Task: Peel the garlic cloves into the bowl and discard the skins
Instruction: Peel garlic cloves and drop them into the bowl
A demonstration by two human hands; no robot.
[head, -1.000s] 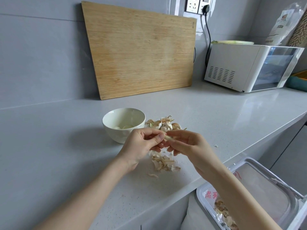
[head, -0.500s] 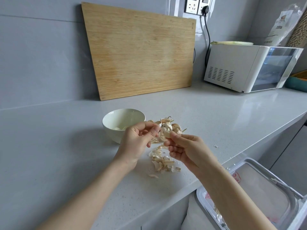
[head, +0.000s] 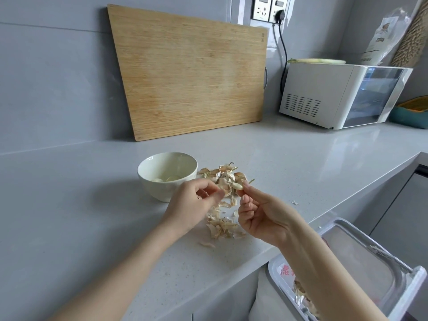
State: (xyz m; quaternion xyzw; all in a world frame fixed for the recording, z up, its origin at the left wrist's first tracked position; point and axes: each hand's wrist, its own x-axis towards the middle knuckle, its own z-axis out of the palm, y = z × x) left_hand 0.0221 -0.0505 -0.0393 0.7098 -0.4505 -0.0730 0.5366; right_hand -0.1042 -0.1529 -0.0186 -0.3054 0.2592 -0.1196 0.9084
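1. our right hand (head: 261, 218) pinches a pale, smooth garlic clove (head: 238, 186) between thumb and forefinger, above the grey speckled countertop (head: 92, 228).
2. our left hand (head: 194, 205) hangs just beside it, fingers curled; through the blur we cannot tell whether it holds anything.
3. the round cream ceramic bowl (head: 152, 188), left of both hands, holds a few peeled cloves (head: 172, 178).
4. dry papery garlic skins (head: 222, 225) lie loose under the hands; more lie in the white plastic bin (head: 379, 250) below the counter edge.

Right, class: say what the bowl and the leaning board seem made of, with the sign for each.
Bowl: probably glazed ceramic; cream, smooth, with a soft sheen. Board: looks like bamboo or wood; matte tan, with fine parallel grain lines.
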